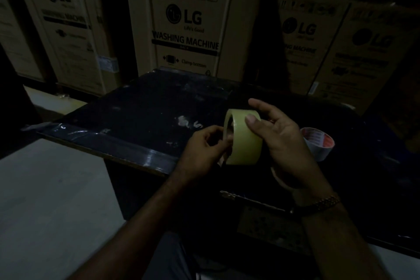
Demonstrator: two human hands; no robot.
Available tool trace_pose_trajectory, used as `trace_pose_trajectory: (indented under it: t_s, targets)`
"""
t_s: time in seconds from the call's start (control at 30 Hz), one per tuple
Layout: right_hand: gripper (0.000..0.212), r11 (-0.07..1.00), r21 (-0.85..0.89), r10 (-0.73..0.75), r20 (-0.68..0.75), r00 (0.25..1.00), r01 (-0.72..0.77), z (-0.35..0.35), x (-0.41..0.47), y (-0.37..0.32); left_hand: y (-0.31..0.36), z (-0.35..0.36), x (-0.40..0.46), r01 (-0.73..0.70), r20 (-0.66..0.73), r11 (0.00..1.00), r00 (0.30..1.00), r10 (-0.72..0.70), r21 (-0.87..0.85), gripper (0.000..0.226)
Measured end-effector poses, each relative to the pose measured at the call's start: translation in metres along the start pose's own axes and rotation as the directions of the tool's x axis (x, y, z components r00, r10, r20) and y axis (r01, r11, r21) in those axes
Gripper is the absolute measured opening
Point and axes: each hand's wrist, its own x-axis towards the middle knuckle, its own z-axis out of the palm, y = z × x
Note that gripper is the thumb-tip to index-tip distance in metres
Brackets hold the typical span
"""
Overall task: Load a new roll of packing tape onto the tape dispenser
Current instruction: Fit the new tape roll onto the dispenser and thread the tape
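Tape rolls, two: yellowish roll (244, 141) gripped by right hand (281, 143), left hand (204, 145) pinching its edge; second roll (318, 143) just right of grip, on dark table (136, 116).

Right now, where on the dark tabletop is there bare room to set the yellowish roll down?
Free: the dark tabletop left of the left hand, back to the cardboard boxes. Crowded: the right side, where the right hand grips the yellowish tape roll beside a second roll.

Carton (188, 29) reads "LG Washing Machine", seemingly "Clamp bottom".
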Motion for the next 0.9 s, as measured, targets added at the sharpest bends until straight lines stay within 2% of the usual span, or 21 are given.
trace_pose_trajectory:
  t_s: [0.1, 0.2, 0.27, 0.43, 0.5, 0.57, 0.63, 0.77, 0.83, 0.9]
  targets:
    - [0.047, 0.982, 0.156, 0.101, 0.052, 0.994, -0.108, -0.003, -0.003, -0.003, 0.0, -0.002, 0.001, 0.04, 0.028, 0.997, 0.999, -0.038, -0.066, 0.028]
    - [0.06, 0.968, 0.214, 0.099, 0.135, 0.986, -0.127, -0.008, -0.006, -0.004, 0.001, -0.002, 0.003, 0.061, 0.031, 0.994, 0.998, -0.059, -0.086, 0.021]
    - [0.066, 0.963, 0.245, 0.082, 0.146, 0.986, -0.116, -0.009, -0.007, -0.002, 0.002, 0.0, 0.003, 0.063, 0.006, 0.991, 0.998, -0.063, -0.12, 0.025]
    - [0.07, 0.927, 0.363, 0.074, 0.055, 0.996, -0.089, -0.007, -0.005, -0.001, 0.008, 0.005, -0.003, -0.002, -0.023, 0.984, 1.0, -0.002, -0.178, 0.05]
    - [0.07, 0.898, 0.432, 0.088, 0.006, 0.996, -0.082, -0.004, -0.004, -0.001, 0.008, 0.004, -0.007, -0.053, -0.006, 0.98, 0.999, 0.053, -0.192, 0.049]
    - [0.065, 0.884, 0.461, 0.106, -0.045, 0.993, -0.073, -0.002, -0.002, -0.003, 0.005, 0.003, -0.008, -0.085, 0.026, 0.983, 0.996, 0.09, -0.163, 0.035]
    - [0.055, 0.913, 0.4, 0.122, -0.087, 0.989, -0.077, -0.001, -0.003, -0.005, 0.004, 0.0, -0.01, -0.09, 0.057, 0.979, 0.993, 0.102, -0.185, 0.023]
    - [0.053, 0.982, 0.171, 0.102, -0.109, 0.989, -0.082, -0.003, -0.008, -0.007, 0.003, -0.007, -0.01, -0.06, 0.093, 0.96, 0.992, 0.089, -0.275, 0.047]
    - [0.053, 0.997, 0.042, 0.074, -0.106, 0.992, -0.069, -0.005, -0.011, -0.01, 0.004, -0.009, -0.01, -0.034, 0.094, 0.951, 0.993, 0.066, -0.307, 0.042]
    - [0.052, 0.979, -0.196, 0.025, -0.12, 0.992, -0.048, -0.008, -0.012, -0.012, 0.003, -0.01, -0.01, -0.024, 0.097, 0.949, 0.994, 0.058, -0.316, 0.029]
